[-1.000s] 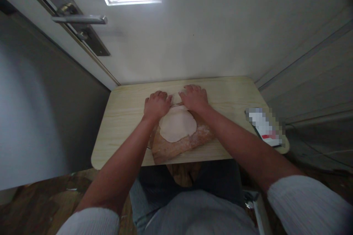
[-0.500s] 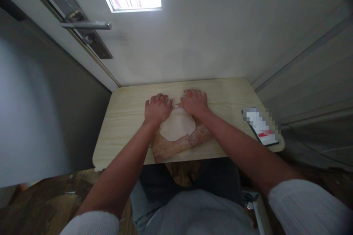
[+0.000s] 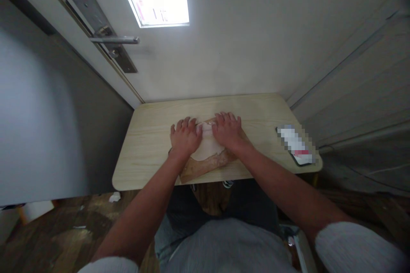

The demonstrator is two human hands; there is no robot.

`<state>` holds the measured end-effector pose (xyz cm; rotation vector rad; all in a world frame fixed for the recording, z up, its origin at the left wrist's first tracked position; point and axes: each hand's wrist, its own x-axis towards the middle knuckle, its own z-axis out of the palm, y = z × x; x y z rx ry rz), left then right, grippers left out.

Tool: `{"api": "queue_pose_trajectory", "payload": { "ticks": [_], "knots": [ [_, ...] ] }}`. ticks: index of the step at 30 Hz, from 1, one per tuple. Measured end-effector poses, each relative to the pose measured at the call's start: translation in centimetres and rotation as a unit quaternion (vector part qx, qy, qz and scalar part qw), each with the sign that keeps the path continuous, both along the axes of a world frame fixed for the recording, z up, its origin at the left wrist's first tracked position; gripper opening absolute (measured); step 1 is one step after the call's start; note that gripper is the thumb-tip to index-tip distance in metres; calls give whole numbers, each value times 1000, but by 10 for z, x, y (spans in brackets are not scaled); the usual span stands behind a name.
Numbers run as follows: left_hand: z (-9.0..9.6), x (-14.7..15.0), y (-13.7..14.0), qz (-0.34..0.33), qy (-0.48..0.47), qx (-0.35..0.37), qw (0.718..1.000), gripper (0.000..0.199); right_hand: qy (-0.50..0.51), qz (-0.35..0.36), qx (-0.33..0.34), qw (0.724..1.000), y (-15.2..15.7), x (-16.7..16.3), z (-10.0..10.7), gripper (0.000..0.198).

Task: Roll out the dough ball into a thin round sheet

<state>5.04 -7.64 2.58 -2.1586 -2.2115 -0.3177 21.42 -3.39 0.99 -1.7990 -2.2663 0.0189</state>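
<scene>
A flat, pale sheet of dough (image 3: 205,148) lies on a wooden board (image 3: 198,169) that sits askew on the small table. My left hand (image 3: 185,135) rests palm down over the dough's far left part, fingers apart and slightly bent, thumb pointing inward. Over the far right part, my right hand (image 3: 227,130) lies the same way, its fingers spread forward. Between the two thumbs a pale band crosses the dough's far edge; whether it is a fold or something under the palms, I cannot make out. Both palms hide part of the dough.
A phone (image 3: 296,145) lies at the right end of the light wooden table (image 3: 144,145). Behind the table stands a white door (image 3: 240,51) with a metal handle (image 3: 115,40) and a bright window. A grey panel (image 3: 38,115) rises on the left. My knees are below the near edge.
Both hands have come slightly nearer to me over the dough and cover more of its sides. A pale band now shows between the thumbs. The camera view has shifted a little.
</scene>
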Motion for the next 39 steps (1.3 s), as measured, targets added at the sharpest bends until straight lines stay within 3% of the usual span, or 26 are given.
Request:
{"api": "queue_pose_trajectory", "payload": {
  "ticks": [6,13,17,29,39],
  "knots": [
    [3,6,-33,-11,1,-4,1000,52,5,3,-6,1000,-32,8,0,51],
    [-10,13,-88,-29,-20,-10,999,60,13,33,22,999,-89,28,-6,57],
    [-14,16,-104,-34,-14,-16,999,62,15,41,21,999,-102,35,-6,57],
    [-4,6,-51,-19,-12,-14,1000,58,5,16,-12,1000,-51,17,-4,52],
    [-2,2,-15,-2,-4,-13,1000,60,-9,12,10,1000,-14,6,-1,50]
  ]
}}
